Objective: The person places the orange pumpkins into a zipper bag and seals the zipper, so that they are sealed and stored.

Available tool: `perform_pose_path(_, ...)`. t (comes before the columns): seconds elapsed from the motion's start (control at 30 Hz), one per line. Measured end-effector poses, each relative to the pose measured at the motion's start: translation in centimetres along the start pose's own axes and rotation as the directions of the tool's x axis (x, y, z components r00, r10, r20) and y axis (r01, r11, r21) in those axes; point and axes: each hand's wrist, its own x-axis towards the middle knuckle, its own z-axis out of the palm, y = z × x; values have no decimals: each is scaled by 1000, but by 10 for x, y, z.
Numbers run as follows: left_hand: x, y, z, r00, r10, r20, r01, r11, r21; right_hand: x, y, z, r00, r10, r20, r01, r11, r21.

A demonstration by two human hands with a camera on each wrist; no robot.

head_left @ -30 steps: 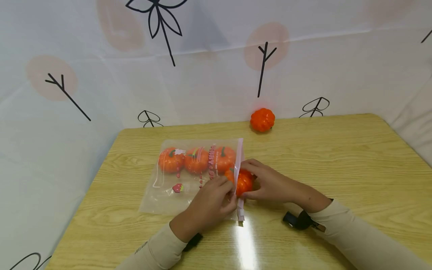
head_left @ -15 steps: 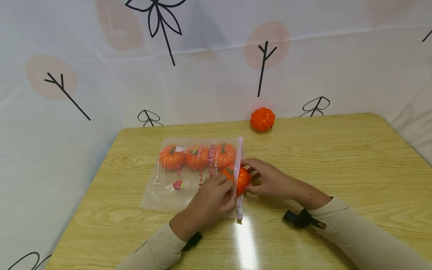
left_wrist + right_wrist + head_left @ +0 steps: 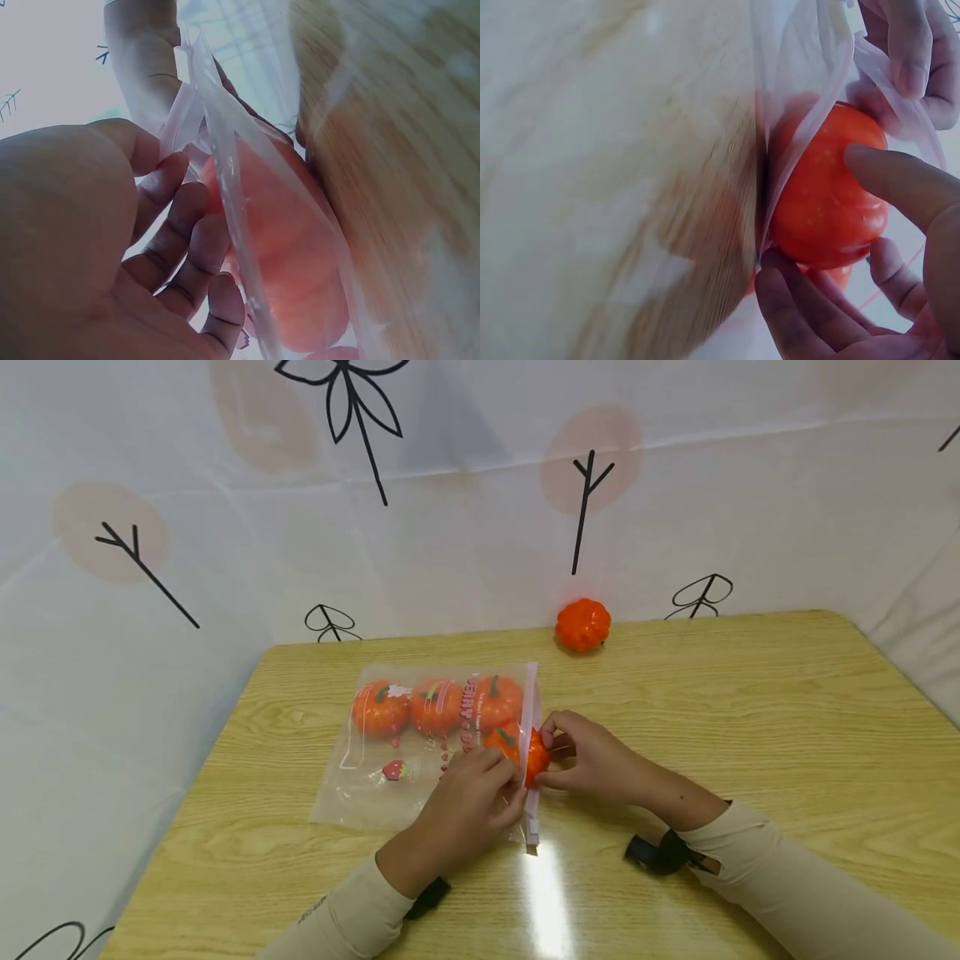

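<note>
A clear zip bag (image 3: 375,793) with pink print lies on the table, three small orange pumpkins (image 3: 381,710) in a row inside it. Its pink-edged mouth faces right. My left hand (image 3: 468,797) pinches the edge of the mouth between thumb and forefinger, as the left wrist view shows. Another pumpkin (image 3: 829,187) sits partly through the mouth, its stem end under the plastic. My right hand (image 3: 596,764) holds it from the right, thumb on one side and fingers on the other. The left hand hides the near part of this pumpkin in the head view.
One more orange pumpkin (image 3: 582,625) stands at the table's back edge, close to the patterned white cloth (image 3: 465,527). The wooden table (image 3: 750,710) extends to the right of the bag. A white slider (image 3: 533,827) sits at the mouth's near end.
My right hand has pushed the pumpkin leftward, so more of it is inside the bag. The left hand keeps its pinch on the mouth and has barely moved.
</note>
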Motion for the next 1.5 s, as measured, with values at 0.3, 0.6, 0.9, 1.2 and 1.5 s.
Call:
perform_pose_path(0.3, 0, -1, 1, 1000, 8, -16, -8, 1000, 27, 0, 6, -1, 998, -48, 52, 44, 996, 74)
perform_pose_path(0.6, 0, -1, 0, 1000, 3, -19, -2, 1000, 20, -2, 5, -5, 995, -20, 94, 13, 997, 73)
perform_pose_path(0.9, 1, 0, -2, 1000, -24, 6, 24, 1000, 17, -2, 4, -6, 995, 16, 94, -21, 998, 52)
perform_pose_path(1.2, 0, 1, -1, 999, -37, 17, 36, 999, 19, -1, 6, -5, 996, -40, 82, 36, 998, 49)
perform_pose_path(1.5, 0, 0, -1, 1000, -25, -6, 25, 1000, 6, 0, 11, -5, 988, -107, 112, 101, 993, 57)
